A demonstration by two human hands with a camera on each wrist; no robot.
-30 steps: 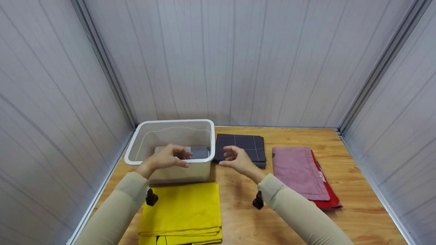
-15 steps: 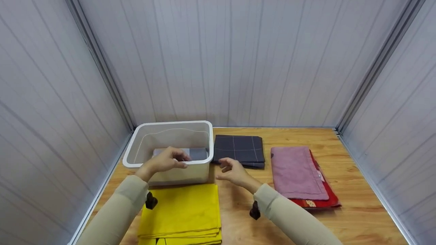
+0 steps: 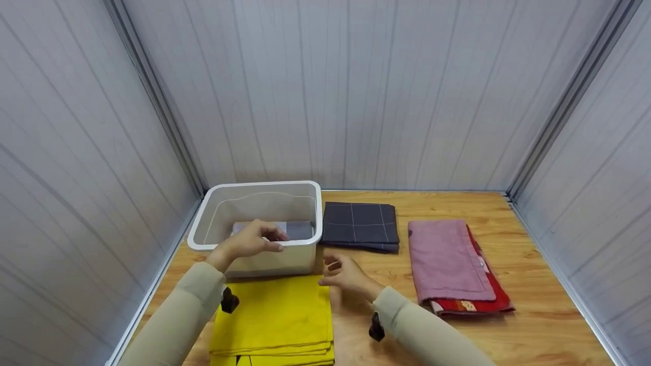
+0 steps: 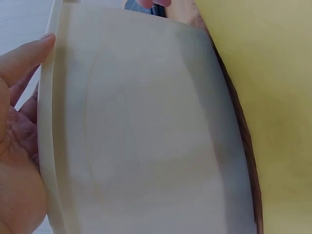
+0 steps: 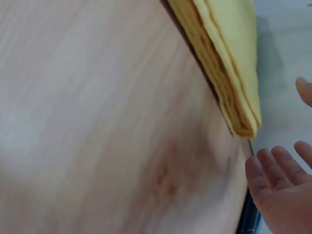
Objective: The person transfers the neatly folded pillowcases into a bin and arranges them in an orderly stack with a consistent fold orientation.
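The yellow cloth stack (image 3: pixel 274 317) was seen at 7 o'clock of the spread, empty right hand (image 3: pixel 342 274); the left hand (image 3: pixel 247 243) was curled over the bin (image 3: pixel 203 244) rim.

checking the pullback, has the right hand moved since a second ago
Yes. The right hand has drawn back toward the person, from over the dark checked cloth to the far right corner of the yellow cloth stack.
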